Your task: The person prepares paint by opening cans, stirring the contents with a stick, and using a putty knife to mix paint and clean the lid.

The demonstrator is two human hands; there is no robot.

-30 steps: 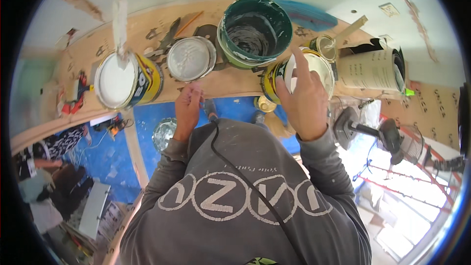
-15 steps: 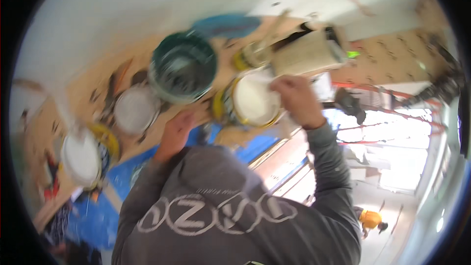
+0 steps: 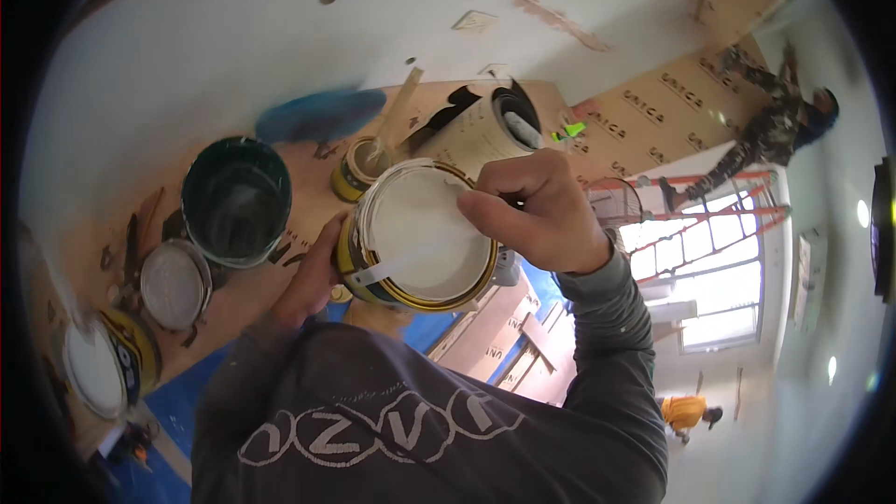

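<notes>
The fingers of the left hand (image 3: 317,271) grasp the left side of a yellow can (image 3: 441,302) of white paint (image 3: 425,233); those of the right hand (image 3: 541,215) curl at its right rim, whether pinching it I cannot tell. Just beyond the left fingers stands a small can (image 3: 347,185) with a stick (image 3: 399,107); left of them, on the desk (image 3: 308,191), a green bucket (image 3: 261,154). Far past the right fingers, a person (image 3: 775,135) is on a ladder (image 3: 728,179)
</notes>
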